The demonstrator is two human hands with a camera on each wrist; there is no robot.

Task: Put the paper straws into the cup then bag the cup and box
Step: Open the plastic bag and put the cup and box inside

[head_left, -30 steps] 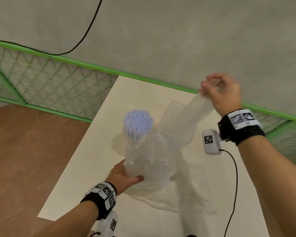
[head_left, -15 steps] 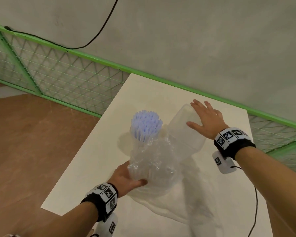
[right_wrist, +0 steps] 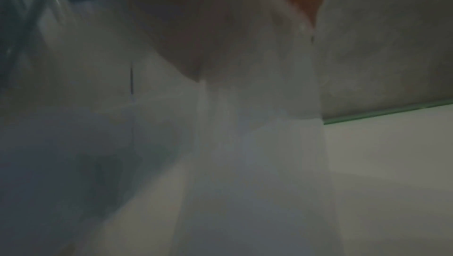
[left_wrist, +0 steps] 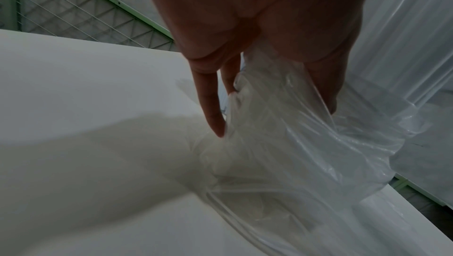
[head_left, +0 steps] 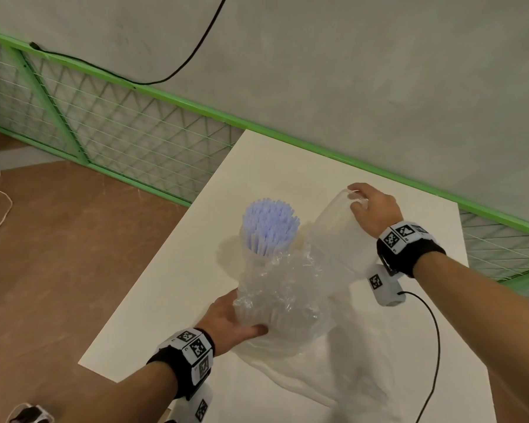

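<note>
Two hands work at a crumpled clear plastic bag (head_left: 283,294) near the middle of the white table (head_left: 177,288), closer to its left edge. The left hand (head_left: 226,319) grasps the bag's bunched plastic low down on the side toward that left edge, thumb pressed against the front and fingers (left_wrist: 210,109) reaching down behind the folds, as the left wrist view shows. A cup (head_left: 251,254) packed with pale blue paper straws (head_left: 269,224) stands upright with the bag gathered round its lower part, the straw tips fanning out above the plastic. Just beside it, toward the table's far edge, a translucent box (head_left: 336,236) leans tilted with its lower end sunk in the bag's mouth. The right hand (head_left: 373,212) holds the box at its raised far end, fingers curled over the rim (the right wrist view is too dark and blurred to add anything). More loose bag plastic trails across the table toward its near edge.
</note>
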